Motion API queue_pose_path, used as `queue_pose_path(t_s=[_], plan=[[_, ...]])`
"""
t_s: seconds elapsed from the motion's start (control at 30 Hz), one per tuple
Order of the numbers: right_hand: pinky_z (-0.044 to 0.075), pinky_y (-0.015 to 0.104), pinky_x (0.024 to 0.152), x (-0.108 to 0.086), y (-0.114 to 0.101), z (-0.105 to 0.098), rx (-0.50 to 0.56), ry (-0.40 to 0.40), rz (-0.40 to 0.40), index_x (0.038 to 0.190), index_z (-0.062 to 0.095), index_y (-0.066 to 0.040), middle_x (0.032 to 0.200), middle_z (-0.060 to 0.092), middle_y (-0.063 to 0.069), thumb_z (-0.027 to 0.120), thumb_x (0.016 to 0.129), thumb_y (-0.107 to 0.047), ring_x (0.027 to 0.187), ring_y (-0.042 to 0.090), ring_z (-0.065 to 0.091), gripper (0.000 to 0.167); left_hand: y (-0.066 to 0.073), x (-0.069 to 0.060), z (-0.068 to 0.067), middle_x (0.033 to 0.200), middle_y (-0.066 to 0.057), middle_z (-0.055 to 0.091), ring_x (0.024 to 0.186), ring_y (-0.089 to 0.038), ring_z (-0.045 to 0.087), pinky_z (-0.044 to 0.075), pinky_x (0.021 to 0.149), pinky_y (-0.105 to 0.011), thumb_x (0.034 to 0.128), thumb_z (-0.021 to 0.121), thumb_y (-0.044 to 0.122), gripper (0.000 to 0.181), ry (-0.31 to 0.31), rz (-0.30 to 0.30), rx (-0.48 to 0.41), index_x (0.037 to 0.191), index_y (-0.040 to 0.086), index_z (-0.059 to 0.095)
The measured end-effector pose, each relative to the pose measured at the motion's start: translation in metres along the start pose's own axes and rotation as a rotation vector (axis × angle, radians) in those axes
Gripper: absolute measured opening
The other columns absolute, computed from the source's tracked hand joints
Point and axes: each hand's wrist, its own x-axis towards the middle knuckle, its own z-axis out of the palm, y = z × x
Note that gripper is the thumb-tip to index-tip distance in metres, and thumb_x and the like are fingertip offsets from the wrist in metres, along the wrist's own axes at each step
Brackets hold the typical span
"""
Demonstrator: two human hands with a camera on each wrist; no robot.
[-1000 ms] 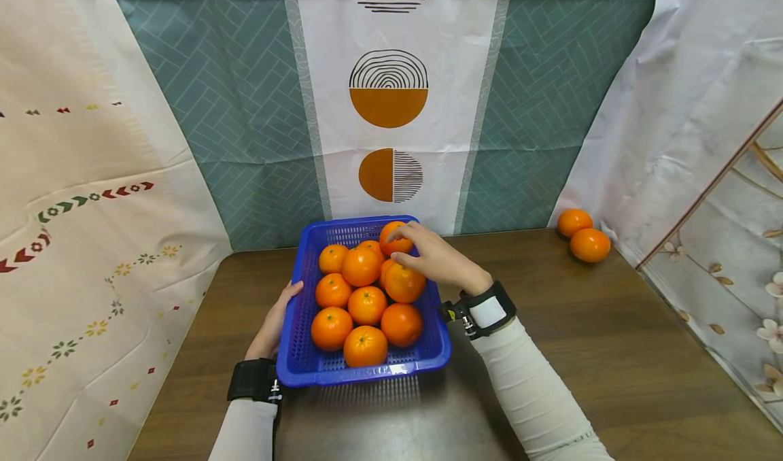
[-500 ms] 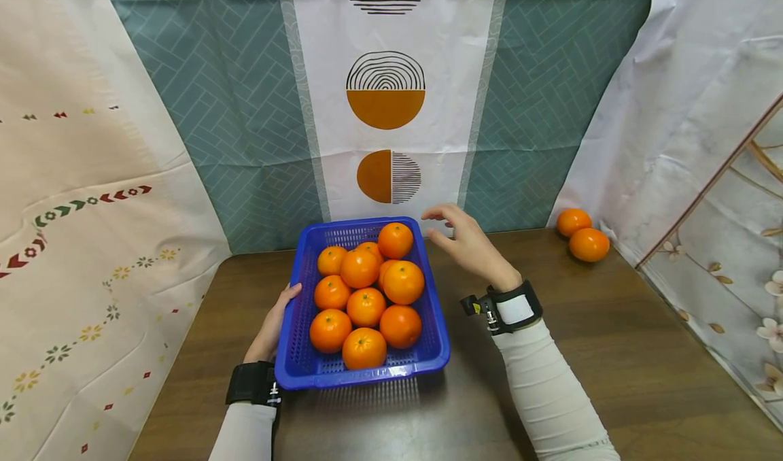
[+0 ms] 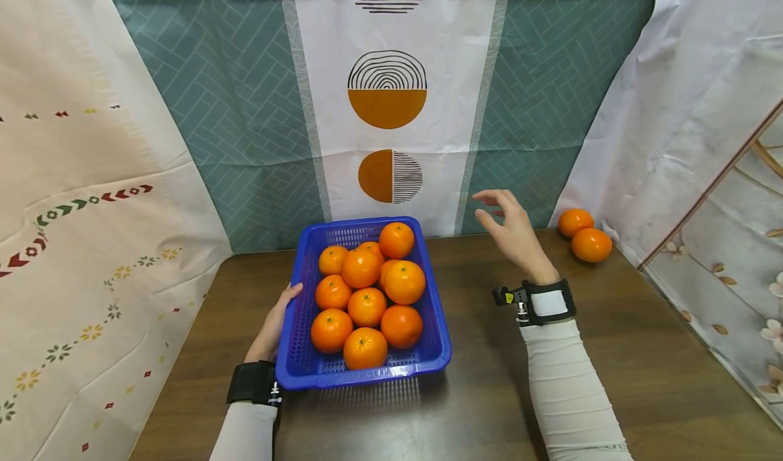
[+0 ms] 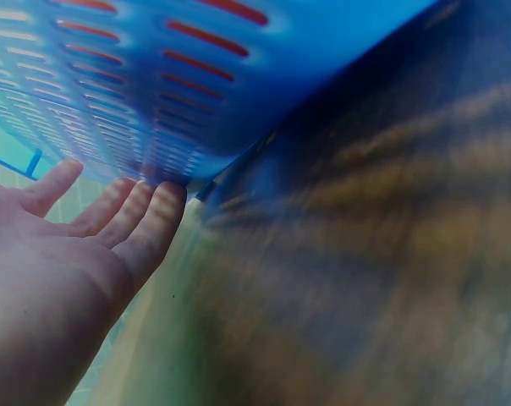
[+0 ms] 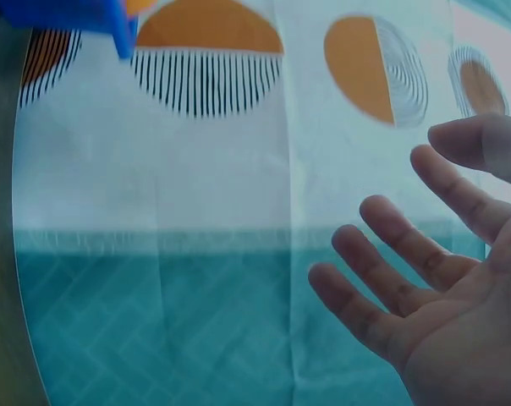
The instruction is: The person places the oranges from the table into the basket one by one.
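Observation:
A blue plastic basket point(image 3: 363, 376) with slotted walls holds several oranges point(image 3: 367, 306), some heaped on top of others. My left hand point(image 3: 272, 325) is at the basket's left side, its thumb near the rim. In the left wrist view, the left fingers point(image 4: 150, 224) are stretched out, their tips against the slotted wall. Over the table to the right of the basket, my right hand point(image 3: 514, 233) hovers with nothing in it. Its fingers point(image 5: 365, 313) are spread and slightly bent in the right wrist view.
Two more oranges point(image 3: 590, 245) lie touching each other at the table's back right corner. A brown wooden table point(image 3: 471, 406) carries the basket. Patterned cloths point(image 3: 532, 94) hang behind it and on both sides.
My right hand has left the orange at the basket's back right and moved right, out over the table. That orange stays in the basket. The left hand and the basket keep their places.

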Motion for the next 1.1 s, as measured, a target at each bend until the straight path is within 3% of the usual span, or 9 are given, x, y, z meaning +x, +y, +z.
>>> queue_pose_path(t_s=[0.17,0.43,0.6,0.73,0.97,1.1], plan=[[0.041,0.060,0.105,-0.003,0.013,-0.017,-0.012,0.046,0.027,0.133,0.060,0.004,0.133,0.054,0.023,0.060,0.105,-0.009,0.126,0.041,0.051,0.031,0.000,0.002,-0.001,0.170,-0.011,0.013,0.147,-0.037,0.028,0.045,0.107,-0.046,0.1112,0.030,0.054,0.068,-0.003,0.011,0.003,0.167,0.036,-0.004],[0.041,0.062,0.103,-0.009,0.030,-0.037,-0.058,0.091,0.058,0.131,0.060,0.005,0.130,0.053,0.027,0.058,0.105,-0.008,0.124,0.044,0.052,0.030,-0.001,0.001,0.000,0.171,-0.010,0.010,0.149,-0.038,0.026,0.037,0.114,-0.055,0.1101,0.032,0.056,0.070,0.010,-0.001,0.000,0.167,0.036,-0.004],[0.040,0.051,0.102,-0.015,0.039,-0.055,-0.075,0.132,0.088,0.133,0.058,0.006,0.134,0.051,0.027,0.056,0.106,-0.009,0.126,0.042,0.049,0.032,0.000,0.000,0.002,0.170,-0.010,0.011,0.148,-0.038,0.026,0.036,0.114,-0.056,0.1099,0.033,0.056,0.070,0.011,-0.008,-0.007,0.167,0.036,-0.003],[0.035,0.046,0.104,-0.019,0.050,-0.066,-0.094,0.184,0.140,0.136,0.057,0.004,0.141,0.048,0.025,0.055,0.105,-0.010,0.130,0.040,0.043,0.034,0.001,0.000,0.002,0.169,-0.009,0.014,0.148,-0.037,0.027,0.037,0.114,-0.053,0.1100,0.033,0.056,0.069,0.008,-0.012,-0.012,0.167,0.036,0.000],[0.029,0.050,0.108,-0.024,0.071,-0.081,-0.115,0.317,0.248,0.136,0.060,0.003,0.141,0.043,0.027,0.053,0.100,-0.007,0.131,0.040,0.039,0.038,0.001,0.000,0.001,0.170,-0.009,0.011,0.149,-0.037,0.025,0.036,0.115,-0.053,0.1102,0.032,0.056,0.070,0.003,-0.012,-0.002,0.167,0.035,-0.003],[0.028,0.050,0.110,-0.027,0.080,-0.089,-0.120,0.332,0.284,0.137,0.059,0.004,0.140,0.044,0.028,0.052,0.098,-0.007,0.131,0.041,0.039,0.041,0.002,0.000,0.002,0.169,-0.009,0.014,0.147,-0.036,0.028,0.038,0.113,-0.052,0.1100,0.033,0.056,0.069,0.010,-0.017,-0.009,0.167,0.036,-0.001]])
